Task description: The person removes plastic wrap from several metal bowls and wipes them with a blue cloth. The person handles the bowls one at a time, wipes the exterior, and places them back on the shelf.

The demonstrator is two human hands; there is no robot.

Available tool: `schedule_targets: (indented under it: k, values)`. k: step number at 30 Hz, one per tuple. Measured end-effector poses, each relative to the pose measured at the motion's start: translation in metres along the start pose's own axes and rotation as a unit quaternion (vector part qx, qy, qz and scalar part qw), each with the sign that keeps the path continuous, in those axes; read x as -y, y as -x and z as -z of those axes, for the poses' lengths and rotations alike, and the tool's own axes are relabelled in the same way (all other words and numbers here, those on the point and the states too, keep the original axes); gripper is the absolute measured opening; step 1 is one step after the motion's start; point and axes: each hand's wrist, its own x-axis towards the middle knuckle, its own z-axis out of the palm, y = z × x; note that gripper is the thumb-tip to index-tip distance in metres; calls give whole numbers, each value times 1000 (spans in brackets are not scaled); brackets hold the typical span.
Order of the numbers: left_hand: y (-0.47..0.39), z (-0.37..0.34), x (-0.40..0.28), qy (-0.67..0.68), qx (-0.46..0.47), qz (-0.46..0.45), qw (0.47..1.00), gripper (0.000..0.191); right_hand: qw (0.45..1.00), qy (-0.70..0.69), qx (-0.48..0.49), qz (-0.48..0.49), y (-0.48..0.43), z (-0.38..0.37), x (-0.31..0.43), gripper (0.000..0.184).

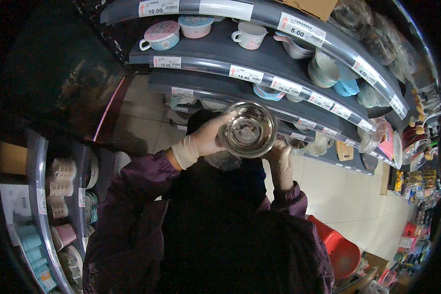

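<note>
A shiny stainless steel bowl (247, 129) is held up in front of my chest, its open side turned towards the camera. My left hand (207, 139), in a thin whitish glove, grips it by the left side of the rim. At the lower right edge of the bowl is my right hand (282, 158), also gloved, with its fingers curled against the rim and partly hidden behind it. Crumpled clear plastic (223, 161) shows just below the bowl, in front of my dark clothing.
Shelves with price tags (246, 74) curve across the front, carrying lidded cups (161, 35), a white mug (250, 35) and bowls (323, 68). Another shelf unit (40, 191) stands close on the left. A red plastic stool or tub (336, 250) is on the tiled floor (338, 194) at right.
</note>
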Motion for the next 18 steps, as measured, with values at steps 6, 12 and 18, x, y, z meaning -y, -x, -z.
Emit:
schedule_targets:
  k: [6,12,18]
  values:
    - [13,30,11,-124,-90,44,987,58,819,554,148,15,66,-33,-2,98]
    - [15,36,23,-181,-100,26,978,77,805,542,186,-151,69,-32,12,85]
    - [13,35,11,191,-90,46,976,66,778,501,292,-241,67,-4,82,75]
